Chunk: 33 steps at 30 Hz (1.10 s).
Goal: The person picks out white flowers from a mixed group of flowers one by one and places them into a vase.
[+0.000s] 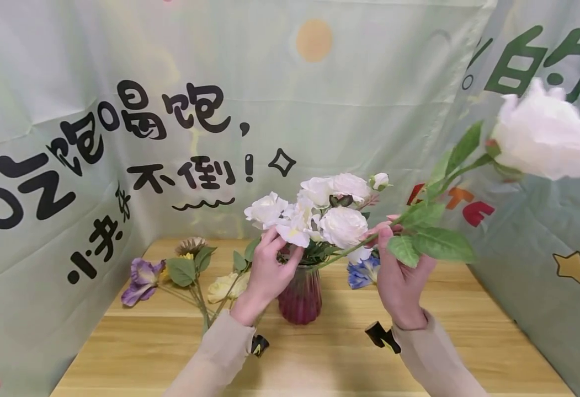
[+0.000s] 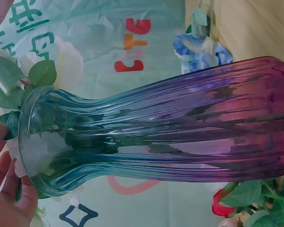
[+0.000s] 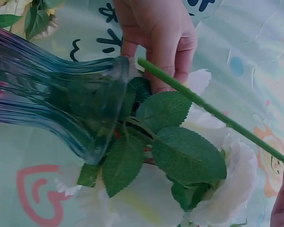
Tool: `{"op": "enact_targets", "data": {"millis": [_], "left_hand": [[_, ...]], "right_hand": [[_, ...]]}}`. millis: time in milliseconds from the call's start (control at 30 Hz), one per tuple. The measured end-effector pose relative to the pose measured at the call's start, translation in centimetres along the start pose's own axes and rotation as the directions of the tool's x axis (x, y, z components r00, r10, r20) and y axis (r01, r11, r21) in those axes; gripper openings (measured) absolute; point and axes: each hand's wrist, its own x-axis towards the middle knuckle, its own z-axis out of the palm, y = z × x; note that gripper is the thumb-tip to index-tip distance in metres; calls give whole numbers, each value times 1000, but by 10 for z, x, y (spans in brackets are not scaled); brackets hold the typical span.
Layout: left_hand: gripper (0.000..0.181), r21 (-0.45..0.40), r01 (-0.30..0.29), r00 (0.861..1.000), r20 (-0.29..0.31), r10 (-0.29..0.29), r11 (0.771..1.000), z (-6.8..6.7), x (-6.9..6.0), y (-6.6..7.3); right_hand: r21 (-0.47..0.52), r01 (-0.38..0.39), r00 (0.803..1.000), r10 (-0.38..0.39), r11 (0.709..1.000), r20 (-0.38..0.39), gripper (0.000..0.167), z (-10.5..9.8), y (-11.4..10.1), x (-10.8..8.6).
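A ribbed glass vase [image 1: 301, 298], teal at the mouth and pink at the base, stands upright with several white flowers [image 1: 344, 226] in it. My left hand [image 1: 272, 270] is at the vase's mouth, its thumb and fingers about the white blooms just above the rim; leaves and petals partly hide its fingertips. My right hand [image 1: 406, 281] pinches the stem of a long white rose [image 1: 548, 132], which slants with its bloom up to the right. The cut end of its green stem [image 3: 189, 93] is beside the vase rim, in front of the left fingers.
On the wooden table [image 1: 170, 353], a purple flower [image 1: 143, 281], a pale yellow flower [image 1: 227, 286] and a brown one [image 1: 190, 246] lie to the left. A blue flower [image 1: 362, 273] lies right of the vase. Printed cloth [image 1: 369, 110] walls surround the table.
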Motion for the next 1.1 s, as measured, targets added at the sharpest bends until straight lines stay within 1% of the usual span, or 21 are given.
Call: {"op": "enact_targets", "data": {"millis": [67, 167, 300, 400, 467, 567, 633, 667, 733, 800, 900, 967, 1100], "left_hand": [[26, -31, 24, 1000, -5, -24, 999, 1, 1, -1], [27, -74, 61, 998, -6, -62, 995, 1, 2, -2], [28, -82, 91, 996, -7, -92, 992, 1, 3, -2], [27, -78, 98, 995, -11, -99, 992, 1, 3, -2], [27, -88, 108, 994, -9, -110, 990, 1, 2, -1], [25, -100, 133, 991, -7, -134, 986, 2, 2, -1], [25, -107, 148, 989, -8, -150, 983, 2, 2, -1], [24, -107, 151, 988, -13, -153, 983, 2, 1, -1], [24, -110, 153, 988, -20, -156, 982, 2, 1, -1], [23, -109, 152, 988, -25, -155, 982, 2, 0, -1], [23, -104, 142, 989, -30, -146, 984, 2, -1, -2], [23, -104, 134, 990, -32, -138, 985, 2, -2, -2], [21, -121, 121, 991, -36, -126, 985, 2, -4, -2]], "right_hand": [[31, 20, 1000, -20, 999, -21, 23, 4, -1, 1], [24, 52, 998, -51, 998, -29, 24, 7, -1, 0], [-73, 89, 996, -88, 993, 16, 26, 8, 1, 0], [-119, 108, 994, -104, 987, 45, 27, 9, 2, -1], [-149, 122, 992, -115, 981, 49, 28, 9, 3, -2], [-190, 96, 993, -82, 977, 80, 25, 8, 2, -4], [-263, 77, 992, -47, 962, 119, 18, 6, 2, -7], [-297, 65, 989, -22, 953, 146, 12, 5, 2, -8], [-356, 58, 981, 13, 933, 193, 9, 4, 3, -11], [-385, 55, 972, 40, 921, 233, 7, 3, 6, -14], [-389, 63, 964, 44, 919, 261, 3, 3, 10, -17], [-401, 72, 962, 43, 913, 269, 4, 3, 13, -20], [-452, 92, 966, 31, 887, 257, 15, 4, 16, -23]]}}
